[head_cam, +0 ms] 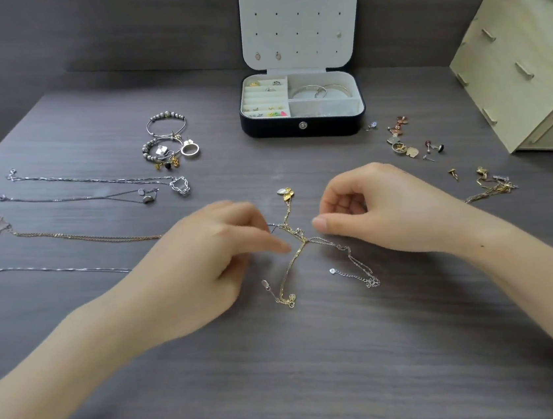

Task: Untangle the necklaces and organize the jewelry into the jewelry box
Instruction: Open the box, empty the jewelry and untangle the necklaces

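While both hands sit over the middle of the grey table (319, 359), the tangled necklaces (301, 241) lie right between them: a gold chain w/ a leaf pendant at the far end crossed w/ a thin silver chain, knotted approx where the fingertips meet. Left hand (204, 252) has thumb and forefinger pinched narrow at the knot, looks like it's touching the gold chain but it's blurry so can't tell if it's actually gripping. Right hand (381, 207) is curled, thumb tip just beside the knot on the other side, fingers tucked in, nothing clearly held.

Jewelry box (303, 123) is at the back, lid up, w/ rings in the left slots, small earrings in the front left bit and hoops (318, 90) in the back right compartment. Four straightened necklaces (93, 185) are laid out in rows on the left, beaded bracelets (166, 132) plus a ring behind them. Loose earrings (405, 141) are scattered right of the box, another gold chain bundle (491, 186) far right, near a pale wooden organizer (525, 43).
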`<act>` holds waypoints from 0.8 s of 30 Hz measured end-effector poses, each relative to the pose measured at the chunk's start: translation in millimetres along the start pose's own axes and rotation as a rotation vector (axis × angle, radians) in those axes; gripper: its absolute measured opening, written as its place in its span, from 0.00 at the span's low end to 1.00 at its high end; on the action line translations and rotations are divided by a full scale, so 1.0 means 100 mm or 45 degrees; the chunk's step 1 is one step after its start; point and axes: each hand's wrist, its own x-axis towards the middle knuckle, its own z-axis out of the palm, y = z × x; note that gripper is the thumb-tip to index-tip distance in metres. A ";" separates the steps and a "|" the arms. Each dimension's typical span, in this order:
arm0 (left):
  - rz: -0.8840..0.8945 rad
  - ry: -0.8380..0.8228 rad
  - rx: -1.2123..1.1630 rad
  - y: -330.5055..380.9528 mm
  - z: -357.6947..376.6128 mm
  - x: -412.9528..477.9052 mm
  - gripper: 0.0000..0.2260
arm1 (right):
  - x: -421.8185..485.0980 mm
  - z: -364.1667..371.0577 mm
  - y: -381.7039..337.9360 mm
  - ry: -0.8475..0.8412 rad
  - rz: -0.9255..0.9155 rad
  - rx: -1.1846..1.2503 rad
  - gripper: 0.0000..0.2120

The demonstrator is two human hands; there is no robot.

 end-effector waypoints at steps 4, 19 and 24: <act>0.049 0.100 0.241 -0.02 0.03 0.16 0.25 | 0.12 0.09 -0.05 0.071 0.032 0.010 0.10; 0.105 0.113 0.330 -0.08 0.13 0.19 0.27 | 0.19 0.04 -0.01 -0.026 0.060 0.045 0.06; 0.094 0.103 0.293 -0.11 0.14 0.17 0.27 | 0.18 0.02 0.01 -0.030 0.040 0.063 0.06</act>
